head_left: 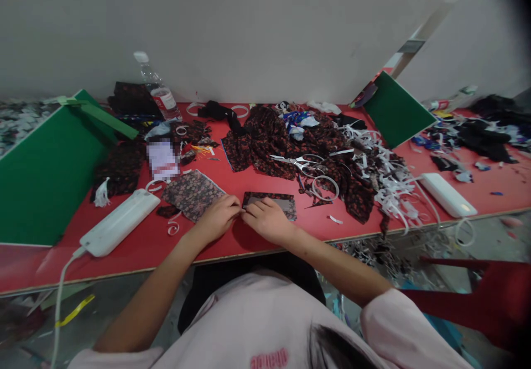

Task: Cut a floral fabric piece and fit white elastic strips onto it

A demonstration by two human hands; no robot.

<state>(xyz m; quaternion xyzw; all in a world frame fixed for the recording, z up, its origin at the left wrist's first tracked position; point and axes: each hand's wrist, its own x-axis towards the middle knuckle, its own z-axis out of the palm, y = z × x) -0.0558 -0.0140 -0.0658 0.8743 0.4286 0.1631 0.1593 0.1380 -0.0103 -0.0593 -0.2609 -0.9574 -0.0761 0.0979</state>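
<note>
A small dark floral fabric piece (pixel 288 198) with a grey rectangle in its middle lies near the table's front edge. Both hands meet at its left end. My left hand (pixel 219 215) has its fingers closed, with the tips pinching at that corner. Bent over the piece, my right hand (pixel 269 222) covers part of it and has its fingers closed on the same left edge. What exactly lies between the fingertips is hidden. Just left of my left hand is a flat, paler floral fabric piece (pixel 193 192), its right edge close to the fingers.
White-handled scissors (pixel 296 161) rest on a heap of dark floral cloth (pixel 269 136). White scraps (pixel 394 192) pile up at the right. Two white corded devices (pixel 120 222) lie on the red table (pixel 207 250). A bottle (pixel 161 95) and green panels (pixel 396 109) stand around.
</note>
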